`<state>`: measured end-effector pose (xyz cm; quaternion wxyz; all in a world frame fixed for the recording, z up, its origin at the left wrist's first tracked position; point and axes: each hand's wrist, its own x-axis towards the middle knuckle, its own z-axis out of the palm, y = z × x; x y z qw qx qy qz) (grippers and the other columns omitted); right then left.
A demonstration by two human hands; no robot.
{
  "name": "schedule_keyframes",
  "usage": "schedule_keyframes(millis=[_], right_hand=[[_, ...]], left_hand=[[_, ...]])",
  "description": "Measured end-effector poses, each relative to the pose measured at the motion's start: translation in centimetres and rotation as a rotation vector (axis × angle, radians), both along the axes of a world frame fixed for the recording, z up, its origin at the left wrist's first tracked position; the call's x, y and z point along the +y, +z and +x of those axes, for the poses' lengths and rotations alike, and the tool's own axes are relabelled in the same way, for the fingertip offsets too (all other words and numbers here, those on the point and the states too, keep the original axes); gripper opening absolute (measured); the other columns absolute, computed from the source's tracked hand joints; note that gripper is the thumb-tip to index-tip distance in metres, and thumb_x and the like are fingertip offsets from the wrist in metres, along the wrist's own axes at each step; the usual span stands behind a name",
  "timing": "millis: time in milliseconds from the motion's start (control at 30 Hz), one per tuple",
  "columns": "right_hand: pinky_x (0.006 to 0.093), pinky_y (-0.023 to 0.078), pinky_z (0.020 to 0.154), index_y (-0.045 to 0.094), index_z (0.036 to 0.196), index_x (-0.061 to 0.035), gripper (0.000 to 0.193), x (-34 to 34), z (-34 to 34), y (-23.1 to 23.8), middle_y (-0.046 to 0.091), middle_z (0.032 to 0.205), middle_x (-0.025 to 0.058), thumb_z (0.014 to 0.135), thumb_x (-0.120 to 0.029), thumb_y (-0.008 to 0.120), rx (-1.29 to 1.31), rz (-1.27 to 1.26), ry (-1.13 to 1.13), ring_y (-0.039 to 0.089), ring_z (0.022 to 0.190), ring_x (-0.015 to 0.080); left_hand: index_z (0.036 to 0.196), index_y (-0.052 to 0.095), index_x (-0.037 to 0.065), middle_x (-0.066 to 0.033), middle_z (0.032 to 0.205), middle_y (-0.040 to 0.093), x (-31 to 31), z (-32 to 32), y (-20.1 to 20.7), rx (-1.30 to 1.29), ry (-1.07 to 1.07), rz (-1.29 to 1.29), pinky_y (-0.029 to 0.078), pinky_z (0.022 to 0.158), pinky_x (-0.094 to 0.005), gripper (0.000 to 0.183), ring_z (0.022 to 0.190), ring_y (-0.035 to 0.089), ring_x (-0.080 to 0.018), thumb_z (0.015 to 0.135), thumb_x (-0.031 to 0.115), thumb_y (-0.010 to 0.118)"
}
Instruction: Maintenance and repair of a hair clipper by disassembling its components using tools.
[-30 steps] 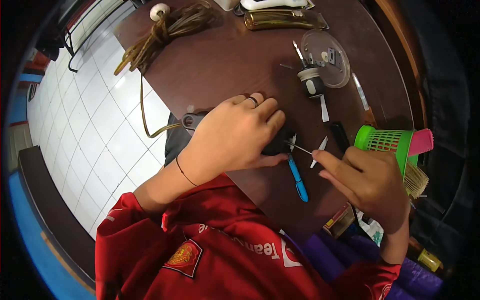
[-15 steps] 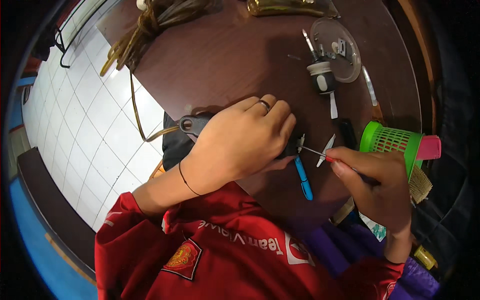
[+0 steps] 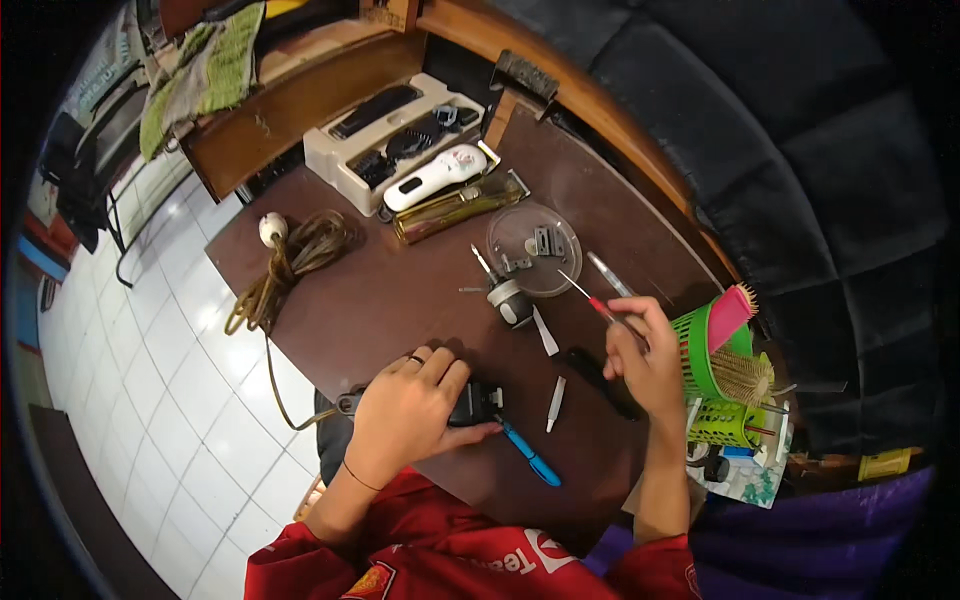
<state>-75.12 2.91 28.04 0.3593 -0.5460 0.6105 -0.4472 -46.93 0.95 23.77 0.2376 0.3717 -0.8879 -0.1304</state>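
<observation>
A black corded hair clipper [image 3: 472, 404] lies at the near side of the brown table [image 3: 400, 290]. My left hand [image 3: 405, 412] is closed over its body from above, and a pale metal part shows at its right end. To the right, my right hand [image 3: 645, 352] pinches a thin screwdriver [image 3: 597, 303] with a red section on its handle. Its tip is over the rim area of a clear round dish [image 3: 503, 222] that holds small dark metal parts. Whether the tip touches anything, I cannot tell. A stubby black and grey screwdriver [image 3: 512, 302] lies beside the dish.
A blue pen [image 3: 530, 455] lies near the clipper; small white tubes [image 3: 556, 404] and a black comb-like piece [image 3: 600, 385] lie rightward. Behind are a white clipper [image 3: 437, 180], a gold clipper [image 3: 450, 212] and a tray [image 3: 335, 160]. Green baskets [image 3: 697, 350] hold brushes. A coiled cord [image 3: 300, 260] lies left.
My right hand has carried the screwdriver away from the clipper's end, out to the dish of parts. The left hand stays on the clipper. The view has shifted to show more of the table's far side.
</observation>
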Motion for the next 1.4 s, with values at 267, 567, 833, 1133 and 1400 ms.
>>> schedule_keyframes(millis=[267, 567, 833, 1133, 1400], right_hand=[[0.024, 0.049, 0.056, 0.066, 0.106, 0.0039, 0.023, -6.2, 0.2, -5.0, 0.065, 0.08, 0.0036, 0.09, -0.011, 0.073, -0.163, -0.21, -0.233, 0.056, 0.061, 0.0073], [0.0258, 0.045, 0.059, 0.067, 0.1, -0.0004, 0.015, -6.2, 0.8, -6.3, 0.065, 0.07, 0.0045, 0.088, -0.008, 0.07, 0.248, -0.264, -0.309, 0.059, 0.065, 0.0066], [0.0206, 0.043, 0.046, 0.067, 0.108, 0.0003, 0.017, -5.7, 1.2, -7.1, 0.063, 0.074, -0.0001, 0.093, -0.007, 0.069, -0.026, -0.194, -0.229, 0.055, 0.053, 0.0041], [0.0204, 0.045, 0.047, 0.066, 0.11, 0.0016, 0.019, -5.5, 1.2, -6.4, 0.066, 0.079, 0.0037, 0.093, -0.006, 0.068, -0.058, -0.265, -0.209, 0.056, 0.055, 0.0047], [0.0195, 0.043, 0.049, 0.063, 0.115, 0.0022, 0.022, -3.5, 1.8, -1.9, 0.066, 0.084, 0.0074, 0.094, -0.004, 0.065, -0.125, -0.218, -0.118, 0.056, 0.056, 0.0058]], left_hand=[[0.097, 0.064, 0.005, -0.0101, 0.086, 0.061, 0.5, -0.5, -0.2, -0.037, 0.113, -0.036, 0.053, 0.065, -0.0376, 0.056, 0.076, 0.063, -0.0294, 0.076, 0.055, 0.076], [0.096, 0.065, 0.004, -0.0101, 0.087, 0.061, 0.2, -0.8, 0.3, -0.042, 0.128, -0.02, 0.053, 0.065, -0.0386, 0.053, 0.074, 0.064, -0.0296, 0.074, 0.051, 0.078], [0.106, 0.068, 0.006, -0.0075, 0.09, 0.063, 0.0, -1.1, 0.3, -0.036, 0.12, -0.03, 0.053, 0.066, -0.0376, 0.055, 0.077, 0.064, -0.0276, 0.073, 0.049, 0.079], [0.108, 0.069, 0.007, -0.0062, 0.093, 0.065, 0.3, -1.0, 0.3, -0.038, 0.132, -0.018, 0.053, 0.067, -0.0368, 0.055, 0.079, 0.065, -0.0269, 0.073, 0.048, 0.079], [0.112, 0.068, 0.01, -0.0095, 0.097, 0.065, -0.2, -0.2, 0.7, -0.035, 0.039, 0.07, 0.054, 0.072, -0.0402, 0.055, 0.085, 0.065, -0.0313, 0.072, 0.046, 0.079]])
